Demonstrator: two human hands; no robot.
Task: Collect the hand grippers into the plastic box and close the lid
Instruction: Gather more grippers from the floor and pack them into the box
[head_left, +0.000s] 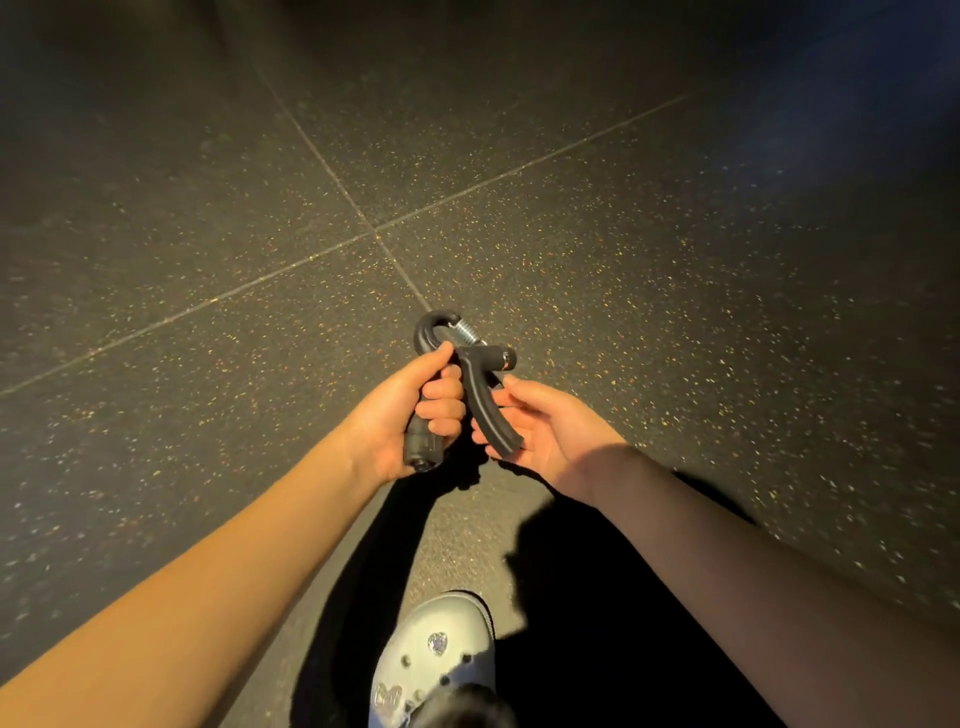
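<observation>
A black hand gripper (475, 387) with a metal spring at its top hangs in the air between my two hands, above the floor. My left hand (410, 410) grips its left handle, fingers curled round it and thumb up along the curved top. My right hand (540, 431) holds the curved right handle, fingers under it and thumb near the adjusting knob. No plastic box is in view.
Dark speckled rubber floor tiles (571, 249) with thin seams fill the view. A light grey clog (441, 660) with charms shows at the bottom centre, with dark shadows of my arms and body around it.
</observation>
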